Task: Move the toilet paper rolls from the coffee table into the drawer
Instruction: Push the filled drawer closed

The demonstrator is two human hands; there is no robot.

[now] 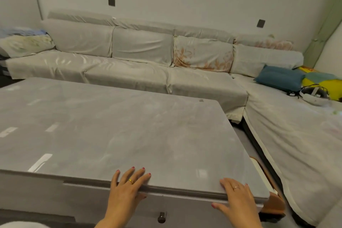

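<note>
The grey coffee table (pixel 111 131) fills the lower left of the head view; no toilet paper rolls show on its top. My left hand (pixel 127 189) lies flat on the table's near edge, fingers spread, holding nothing. My right hand (pixel 236 200) rests on the near right corner, fingers apart over the edge. Below the edge is the drawer front (pixel 185 213) with a dark round knob (pixel 161 217), between my two forearms. The drawer's inside is hidden.
A long cloth-covered sofa (pixel 129 72) runs behind the table and turns down the right side. A blue pillow (pixel 279 79), a yellow cushion (pixel 325 85) and a white headset (pixel 185 96) lie on its right part. An orange-brown stool (pixel 273 203) sits by the table's right corner.
</note>
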